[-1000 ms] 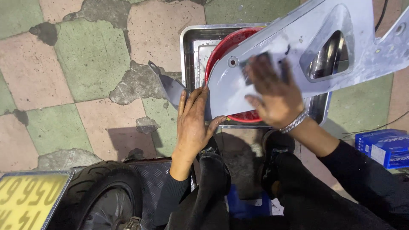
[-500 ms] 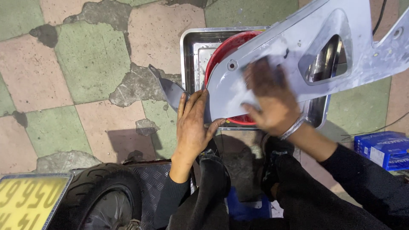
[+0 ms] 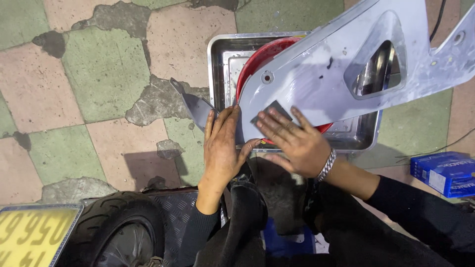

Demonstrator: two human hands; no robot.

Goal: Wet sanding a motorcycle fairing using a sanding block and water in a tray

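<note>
A large pale grey plastic body panel [image 3: 341, 74] with an oval cut-out lies tilted over a red bowl [image 3: 260, 57] inside a steel tray [image 3: 222, 64]. My left hand [image 3: 222, 148] grips the panel's lower left edge and steadies it. My right hand [image 3: 292, 141] presses a small dark grey abrasive sheet [image 3: 271, 111] flat against the panel's lower part. A metal bracelet [image 3: 326, 165] sits on my right wrist. The panel hides most of the bowl and tray.
Worn green and pink floor tiles with broken patches lie to the left. A black tyre [image 3: 116, 230] and a yellow plate [image 3: 32, 237] are at the bottom left. A blue box [image 3: 445, 173] rests at the right. My dark-clothed knees fill the bottom middle.
My right hand has slid with the abrasive sheet down and to the left along the panel, towards my left hand. The left hand has stayed on the panel's edge.
</note>
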